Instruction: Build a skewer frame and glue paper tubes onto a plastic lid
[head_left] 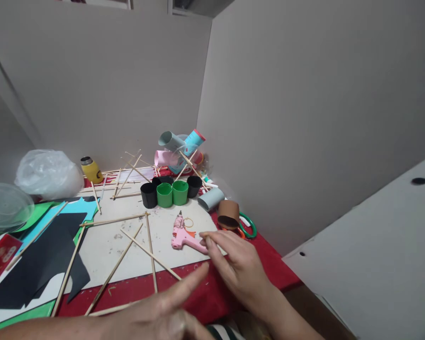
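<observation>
My right hand (pixel 235 262) is closed in a pinch over the handle end of a pink hot glue gun (pixel 184 238). What its fingertips hold, if anything, is too small to make out. Low in the view, my left hand (pixel 166 307) stretches its index finger toward the right hand, fingers apart and slightly blurred. The glue gun lies on a white board (pixel 127 248), nozzle pointing away from me. Beside my left hand are thin wooden sticks (pixel 151 255), some crossed and some joined into a frame.
Black paper cups (pixel 148 196) and green paper cups (pixel 165 195) stand behind the glue gun. A brown paper tube (pixel 228 213) and green-handled scissors (pixel 250 226) lie right. Black paper (pixel 49 250), a plastic bag (pixel 47 174) and a yellow bottle (pixel 92 171) are left.
</observation>
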Available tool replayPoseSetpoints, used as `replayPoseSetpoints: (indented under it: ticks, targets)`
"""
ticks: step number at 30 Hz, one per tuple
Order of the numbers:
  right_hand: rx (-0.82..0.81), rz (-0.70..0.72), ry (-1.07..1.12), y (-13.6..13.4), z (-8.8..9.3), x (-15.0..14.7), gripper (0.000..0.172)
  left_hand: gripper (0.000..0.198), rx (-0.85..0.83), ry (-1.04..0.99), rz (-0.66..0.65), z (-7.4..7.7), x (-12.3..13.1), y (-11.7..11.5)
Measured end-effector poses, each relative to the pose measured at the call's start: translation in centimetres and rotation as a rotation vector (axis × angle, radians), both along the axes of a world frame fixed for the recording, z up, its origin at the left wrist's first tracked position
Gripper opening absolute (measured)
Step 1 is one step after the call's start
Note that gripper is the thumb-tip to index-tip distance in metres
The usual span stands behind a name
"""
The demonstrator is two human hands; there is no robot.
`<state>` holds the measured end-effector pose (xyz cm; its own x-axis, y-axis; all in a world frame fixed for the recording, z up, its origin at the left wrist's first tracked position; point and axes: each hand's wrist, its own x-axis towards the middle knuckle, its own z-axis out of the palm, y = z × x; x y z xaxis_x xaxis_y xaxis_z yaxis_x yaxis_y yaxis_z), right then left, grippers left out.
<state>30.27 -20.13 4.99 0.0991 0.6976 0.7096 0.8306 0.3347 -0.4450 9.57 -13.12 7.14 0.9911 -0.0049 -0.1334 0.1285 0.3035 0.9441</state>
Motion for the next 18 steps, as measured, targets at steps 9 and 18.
replayPoseSetpoints:
  ticks: [9, 18]
  targets:
    - [-0.005, 0.208, 0.25, -1.4, 0.5, -0.1, 0.015, 0.076, -0.193, -0.043, 0.065, -1.2, 0.5, 0.3]
    - [0.01, 0.196, -0.27, -1.6, 0.2, -0.3, 0.016, 0.078, -0.249, -0.08, 0.098, -2.6, 0.7, 0.4]
